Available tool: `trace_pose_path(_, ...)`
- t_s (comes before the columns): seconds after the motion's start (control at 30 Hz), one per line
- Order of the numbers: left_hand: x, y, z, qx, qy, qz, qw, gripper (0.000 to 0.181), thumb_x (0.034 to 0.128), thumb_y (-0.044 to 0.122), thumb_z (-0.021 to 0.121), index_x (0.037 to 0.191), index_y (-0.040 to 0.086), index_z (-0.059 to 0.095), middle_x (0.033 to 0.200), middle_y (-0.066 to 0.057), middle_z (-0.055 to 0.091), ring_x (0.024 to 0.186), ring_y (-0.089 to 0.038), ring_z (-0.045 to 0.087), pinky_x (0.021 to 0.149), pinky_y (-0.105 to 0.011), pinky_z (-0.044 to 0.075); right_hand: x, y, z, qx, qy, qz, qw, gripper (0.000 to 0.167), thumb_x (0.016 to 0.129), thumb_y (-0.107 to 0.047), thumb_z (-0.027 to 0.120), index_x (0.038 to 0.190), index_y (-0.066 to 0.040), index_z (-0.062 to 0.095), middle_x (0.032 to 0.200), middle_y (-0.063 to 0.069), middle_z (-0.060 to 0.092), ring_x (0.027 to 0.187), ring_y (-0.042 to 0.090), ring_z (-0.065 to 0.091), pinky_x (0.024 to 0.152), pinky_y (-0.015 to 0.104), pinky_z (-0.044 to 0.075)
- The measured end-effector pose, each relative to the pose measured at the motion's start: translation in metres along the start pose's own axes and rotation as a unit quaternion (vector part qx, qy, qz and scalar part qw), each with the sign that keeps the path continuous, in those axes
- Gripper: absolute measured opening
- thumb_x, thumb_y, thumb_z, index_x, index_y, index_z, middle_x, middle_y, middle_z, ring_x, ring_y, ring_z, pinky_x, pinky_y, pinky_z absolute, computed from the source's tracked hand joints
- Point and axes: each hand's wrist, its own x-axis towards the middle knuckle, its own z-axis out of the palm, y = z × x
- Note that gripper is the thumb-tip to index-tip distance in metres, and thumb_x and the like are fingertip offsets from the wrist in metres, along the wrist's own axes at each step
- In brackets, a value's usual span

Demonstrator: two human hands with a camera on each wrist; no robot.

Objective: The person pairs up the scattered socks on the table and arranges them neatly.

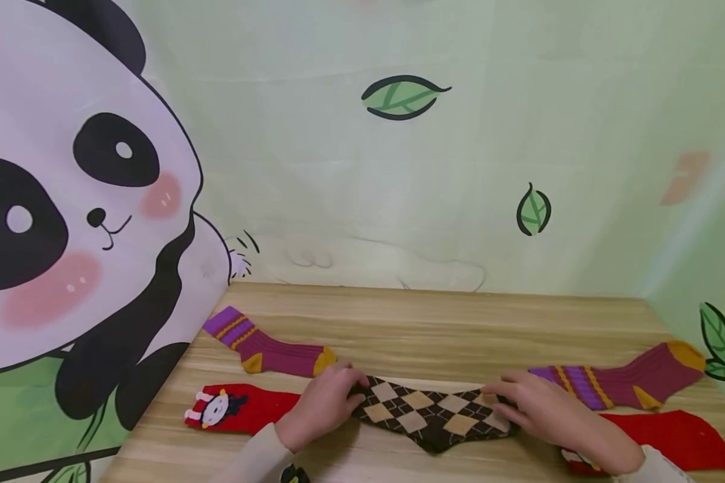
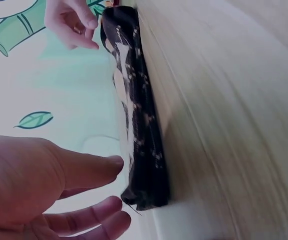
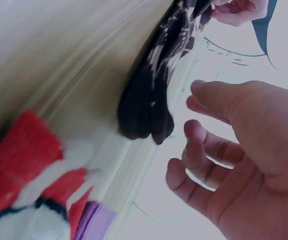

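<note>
A black, tan and grey argyle sock [image 1: 419, 412] lies flat across the table between both hands, its dark heel toward the near edge. Over its left end hovers my left hand [image 1: 326, 406]; the left wrist view shows thumb and fingers parted, with a small gap to the sock. My right hand [image 1: 550, 412] is by the other end. In the right wrist view its loosely bent fingers [image 3: 176, 172] stand apart from the sock's rounded black end [image 3: 144, 117], where two layers show. Neither hand appears to grip the fabric.
Maroon socks with purple cuffs lie at far left [image 1: 284, 355] and far right [image 1: 634, 379]. Nearer are red socks, left [image 1: 272, 409] and right [image 1: 683, 436], each partly covered by an arm or hand. A small dark item [image 1: 294, 474] shows beside the left sleeve. A panda-printed cloth [image 1: 338, 201] stands behind.
</note>
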Motion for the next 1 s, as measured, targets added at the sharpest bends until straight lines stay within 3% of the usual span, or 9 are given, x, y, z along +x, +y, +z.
trace_pose_path(0.23,0.003,0.011,-0.002,-0.009,0.019,0.026,0.9994,0.019,0.0861,0.012,0.084,0.104,0.008,0.079,0.097,-0.003,0.069,0.090,-0.016,0.065,0.080,-0.031,0.057,0.009,-0.011,0.000,0.014,0.031,-0.045,0.9984,0.024,0.092,-0.013,0.077,0.115,-0.012,0.076,0.096,-0.003,0.061,0.075,0.001,0.051,0.059,0.019,0.046)
trace_pose_path(0.4,0.003,0.018,0.001,-0.013,-0.006,0.038,0.9992,0.020,0.0852,0.011,0.084,0.105,0.008,0.079,0.103,-0.001,0.073,0.098,-0.015,0.067,0.087,-0.031,0.056,0.014,-0.017,0.007,0.011,0.049,-0.096,0.9941,0.029,0.087,-0.012,0.082,0.115,-0.011,0.076,0.100,-0.002,0.065,0.082,0.007,0.060,0.065,0.020,0.051)
trace_pose_path(0.53,0.003,0.023,0.006,-0.020,-0.030,0.061,0.9975,0.020,0.0850,0.012,0.084,0.104,0.009,0.080,0.102,0.000,0.073,0.096,-0.014,0.068,0.083,-0.026,0.056,0.018,-0.018,0.012,0.005,0.050,-0.129,0.9905,0.032,0.084,-0.012,0.084,0.115,-0.012,0.075,0.102,-0.003,0.066,0.085,0.007,0.063,0.067,0.021,0.053)
trace_pose_path(0.8,0.002,0.032,0.010,-0.010,-0.055,0.087,0.9947,0.023,0.0847,0.014,0.085,0.107,0.012,0.079,0.102,0.002,0.071,0.094,-0.008,0.061,0.079,-0.022,0.053,0.021,-0.022,0.019,-0.002,0.017,-0.128,0.9916,0.033,0.085,-0.019,0.085,0.117,-0.018,0.075,0.098,-0.006,0.063,0.083,0.001,0.053,0.065,0.020,0.048)
trace_pose_path(1.0,0.003,0.034,0.012,-0.005,-0.068,0.088,0.9938,0.022,0.0843,0.014,0.086,0.106,0.013,0.079,0.101,0.005,0.070,0.093,-0.007,0.059,0.077,-0.020,0.051,0.022,-0.025,0.021,0.013,-0.036,-0.094,0.9948,0.028,0.089,-0.022,0.081,0.116,-0.021,0.074,0.102,-0.009,0.060,0.089,0.001,0.054,0.071,0.024,0.052)
